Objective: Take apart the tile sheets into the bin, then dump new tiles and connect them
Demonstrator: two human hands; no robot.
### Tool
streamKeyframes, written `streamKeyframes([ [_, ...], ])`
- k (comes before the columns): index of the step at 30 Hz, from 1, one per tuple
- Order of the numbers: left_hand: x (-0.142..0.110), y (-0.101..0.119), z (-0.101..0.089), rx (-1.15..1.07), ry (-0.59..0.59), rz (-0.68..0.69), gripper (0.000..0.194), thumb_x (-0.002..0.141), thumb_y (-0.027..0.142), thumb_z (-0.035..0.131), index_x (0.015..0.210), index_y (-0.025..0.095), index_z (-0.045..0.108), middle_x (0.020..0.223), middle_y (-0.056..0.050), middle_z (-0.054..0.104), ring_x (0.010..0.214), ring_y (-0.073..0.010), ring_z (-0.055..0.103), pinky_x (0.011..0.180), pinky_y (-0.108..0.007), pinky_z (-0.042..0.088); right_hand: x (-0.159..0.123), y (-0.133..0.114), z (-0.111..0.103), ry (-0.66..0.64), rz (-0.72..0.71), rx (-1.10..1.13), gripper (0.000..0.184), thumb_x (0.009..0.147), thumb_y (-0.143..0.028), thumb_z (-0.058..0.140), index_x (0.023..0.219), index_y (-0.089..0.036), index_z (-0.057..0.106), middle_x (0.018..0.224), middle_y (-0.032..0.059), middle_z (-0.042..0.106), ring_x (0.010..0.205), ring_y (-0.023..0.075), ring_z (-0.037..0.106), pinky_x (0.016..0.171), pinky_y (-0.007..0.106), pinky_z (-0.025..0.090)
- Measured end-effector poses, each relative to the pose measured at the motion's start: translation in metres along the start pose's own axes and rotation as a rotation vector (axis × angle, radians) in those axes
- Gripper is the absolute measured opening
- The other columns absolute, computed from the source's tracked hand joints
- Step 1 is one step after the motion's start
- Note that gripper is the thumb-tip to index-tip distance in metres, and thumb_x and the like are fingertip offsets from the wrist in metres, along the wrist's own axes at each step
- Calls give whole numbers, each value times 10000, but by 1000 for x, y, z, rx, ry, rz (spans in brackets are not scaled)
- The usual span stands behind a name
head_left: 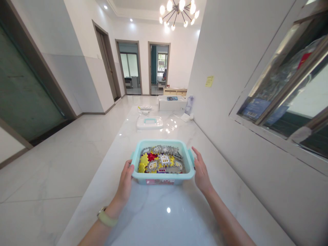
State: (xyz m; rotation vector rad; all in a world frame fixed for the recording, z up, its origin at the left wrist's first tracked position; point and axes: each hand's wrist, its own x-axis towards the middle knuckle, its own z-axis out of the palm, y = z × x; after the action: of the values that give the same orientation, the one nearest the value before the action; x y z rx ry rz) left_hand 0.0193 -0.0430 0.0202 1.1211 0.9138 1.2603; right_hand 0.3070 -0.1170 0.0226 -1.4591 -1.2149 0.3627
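Observation:
A light blue plastic box [189, 176] without a lid stands on the table between my hands. It holds several toy building pieces: grey wall-like pieces, white window pieces [165, 159], yellow gear-shaped pieces [144, 159] and a red piece [152, 157]. My left hand [126, 179] is closed around the handle on the box's left side, thumb at the rim, other fingers partly hidden. At the right side, my right hand [202, 172] rests against the handle with its fingers stretched out. A clear lid with a blue handle [150, 123] lies flat beyond the box.
The glossy white marbled table [151, 212] runs along a wall on the right. Farther back are a white power strip [145, 108], a white carton [166, 105] with a phone-like item [172, 98] on it, a clear bottle [189, 105] and a crumpled tissue [187, 117].

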Motion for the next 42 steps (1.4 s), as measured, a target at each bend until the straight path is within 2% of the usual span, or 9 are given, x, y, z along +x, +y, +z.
streamKeyframes([
  [3, 1, 0, 1, -1, 14, 2, 411, 787, 533, 642, 1011, 193, 591, 970, -33, 642, 944, -241, 600, 795, -315, 472, 1, 1, 0, 2, -8, -3, 488, 974, -434, 311, 1387, -208, 444, 1367, 77, 553, 1238, 249, 516, 1009, 372, 411],
  [6, 0, 1, 1, 12, 6, 15, 414, 792, 539, 635, 1007, 189, 584, 950, -34, 641, 940, -247, 604, 801, -328, 475, 2, 0, 0, 19, 20, -28, 459, 964, -402, 306, 1327, -190, 493, 1241, 83, 627, 1059, 241, 604, 862, 344, 478],
  [10, 0, 0, 0, 29, -21, 20, 405, 818, 537, 610, 1033, 196, 577, 959, -32, 638, 929, -240, 600, 786, -325, 470, 2, 0, 2, 47, 97, -64, 437, 936, -353, 319, 1301, -192, 497, 832, 24, 663, 694, 205, 592, 627, 305, 458],
  [13, 0, -2, -1, 39, -26, 30, 398, 827, 530, 607, 1044, 197, 580, 964, -34, 637, 935, -237, 594, 784, -319, 462, 1, 4, 5, 69, 155, -49, 446, 902, -317, 345, 1310, -195, 476, 679, -24, 598, 588, 188, 546, 570, 286, 432],
  [18, 2, -4, -2, 22, -12, 27, 400, 809, 530, 633, 1030, 198, 599, 952, -31, 640, 917, -230, 592, 786, -311, 463, 4, 15, 10, 21, 195, 41, 441, 852, -332, 399, 1248, -191, 532, 828, 23, 692, 710, 210, 620, 651, 309, 485],
  [23, 2, -4, -2, 16, -15, 39, 392, 801, 524, 644, 1016, 198, 614, 942, -34, 644, 925, -231, 588, 810, -315, 461, 8, 18, 8, -36, 196, 91, 388, 829, -349, 420, 1135, -193, 600, 970, 62, 712, 828, 240, 641, 723, 339, 504],
  [29, 2, -5, -3, 51, -28, 46, 382, 829, 532, 610, 1023, 204, 597, 945, -30, 635, 910, -225, 585, 805, -315, 454, 7, 15, 7, -47, 168, 20, 376, 824, -310, 403, 1122, -203, 606, 966, 53, 704, 874, 249, 630, 785, 351, 492],
  [34, 2, -6, -3, 47, -32, 49, 369, 838, 527, 609, 1026, 210, 598, 960, -27, 634, 925, -218, 581, 824, -309, 448, 6, 9, 6, -80, 137, -10, 350, 806, -267, 380, 1046, -208, 628, 890, 39, 697, 829, 243, 613, 806, 353, 475],
  [42, 3, -7, -4, 63, -51, 46, 393, 854, 535, 577, 1060, 201, 567, 979, -29, 627, 925, -225, 577, 795, -312, 446, 6, 6, 5, -107, 133, -21, 329, 815, -268, 365, 1020, -206, 616, 897, 37, 693, 856, 244, 611, 789, 335, 456],
])
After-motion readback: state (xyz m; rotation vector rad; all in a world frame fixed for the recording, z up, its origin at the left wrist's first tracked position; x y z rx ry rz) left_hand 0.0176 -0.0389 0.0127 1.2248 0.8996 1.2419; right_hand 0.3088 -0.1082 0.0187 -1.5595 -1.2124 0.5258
